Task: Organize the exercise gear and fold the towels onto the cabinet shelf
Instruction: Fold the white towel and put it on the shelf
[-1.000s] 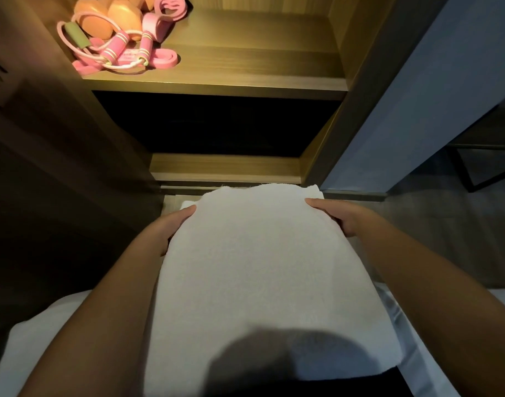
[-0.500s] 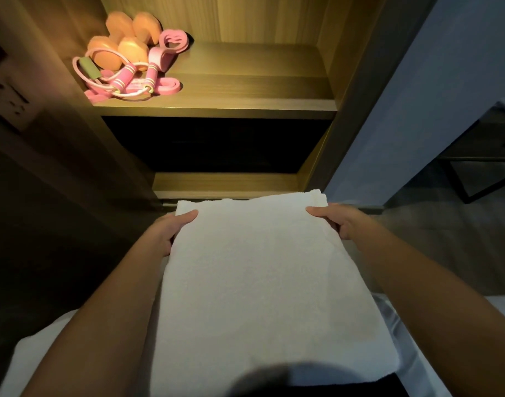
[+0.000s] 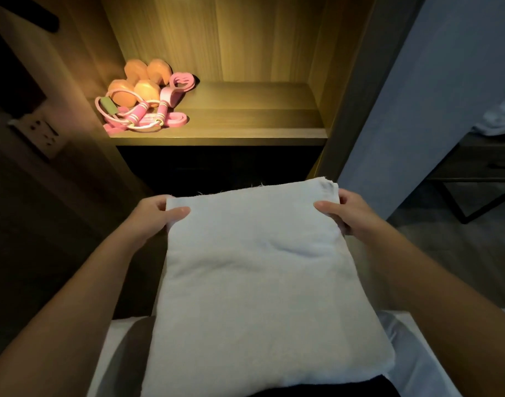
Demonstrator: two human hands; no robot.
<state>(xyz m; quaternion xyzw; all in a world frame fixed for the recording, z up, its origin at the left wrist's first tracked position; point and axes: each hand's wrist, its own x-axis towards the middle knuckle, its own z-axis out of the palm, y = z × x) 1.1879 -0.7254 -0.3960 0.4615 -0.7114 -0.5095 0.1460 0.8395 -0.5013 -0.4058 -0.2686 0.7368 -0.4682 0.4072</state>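
Wall socket (image 3: pixel 43 133): mounted left of the cabinet shelf (image 3: pixel 245 121), outside the cabinet and off the working path. Exercise gear (image 3: pixel 142 101): orange dumbbells, a pink-handled rope and pink bands are grouped at the left end of the shelf, close to its left wall; that part of the task appears done. Left hand (image 3: pixel 156 216): below and in front of the shelf, thumb on top of the folded white towel (image 3: pixel 259 267), gripping its far left corner. The towel is held roughly level in front of the shelf and below its front edge, with the near end towards the person's body. Right hand (image 3: pixel 345 213): well apart from the left, gripping the far right corner. Step in hand, as judged: carrying the folded towel to the shelf. The next move calls for a lift above the front edge, then a forward slide. Open room: the board shows bare wood from the gear across to the right upright (image 3: pixel 345 90); that upright and the gear are the edges to keep off. Blue panel (image 3: pixel 431 96): stands right of the shelf.
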